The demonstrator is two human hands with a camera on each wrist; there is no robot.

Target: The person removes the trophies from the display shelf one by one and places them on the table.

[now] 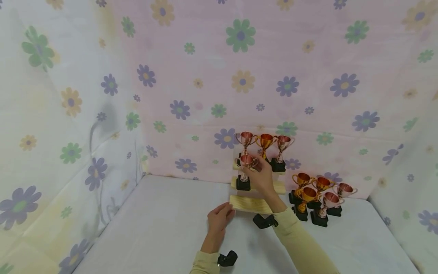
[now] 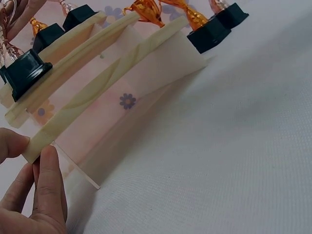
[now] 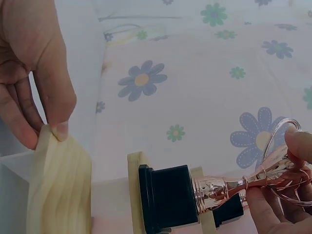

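Observation:
My right hand (image 1: pixel 262 179) grips a rose-gold trophy cup (image 1: pixel 243 184) by its cup and handle. In the right wrist view, the fingers and thumb close round the upper part of this trophy, and its black base (image 3: pixel 170 197) stands right at the middle wooden step (image 3: pixel 136 168). With the thumb above and fingers below, my left hand (image 2: pixel 41 195) pinches the left end of the lowest wooden step (image 1: pixel 251 204) of a tiered display stand. Three trophies, two rose-gold (image 1: pixel 283 144) and one gold (image 1: pixel 265 141), stand upright in a row on the top step.
To the right of the stand, several gold (image 1: pixel 308 195) and rose-gold (image 1: pixel 330 201) trophies stand grouped on the white tabletop (image 1: pixel 164 220). Flowered cloth (image 1: pixel 205 76) hangs behind and along both sides. A black wrist camera (image 1: pixel 265 220) is strapped to each wrist.

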